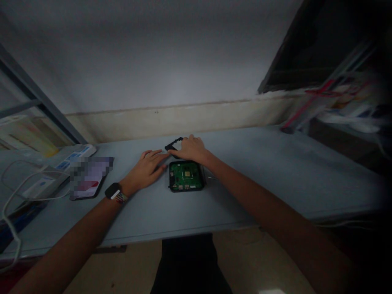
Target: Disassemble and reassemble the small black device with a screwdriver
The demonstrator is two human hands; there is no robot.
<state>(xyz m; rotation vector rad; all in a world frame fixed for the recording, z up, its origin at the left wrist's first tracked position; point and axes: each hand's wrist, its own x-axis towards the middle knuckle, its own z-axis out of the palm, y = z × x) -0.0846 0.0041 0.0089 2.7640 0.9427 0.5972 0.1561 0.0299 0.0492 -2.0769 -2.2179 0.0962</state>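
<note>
A small black box with a green circuit board [186, 175] lies open on the pale blue table [260, 171]. Just behind it lies a black cover piece [172, 145]. My right hand [191, 149] rests on that black piece with fingers curled over it. My left hand [146, 168] lies flat on the table to the left of the board, fingers stretched toward the black piece. A dark watch [112, 190] is on my left wrist.
A phone [88, 177] lies left of my left hand. Further left are a white box, papers and a white cable [12, 196]. A metal shelf frame [36, 98] stands at the left, a cluttered shelf [343, 102] at the right. The wall runs behind the table.
</note>
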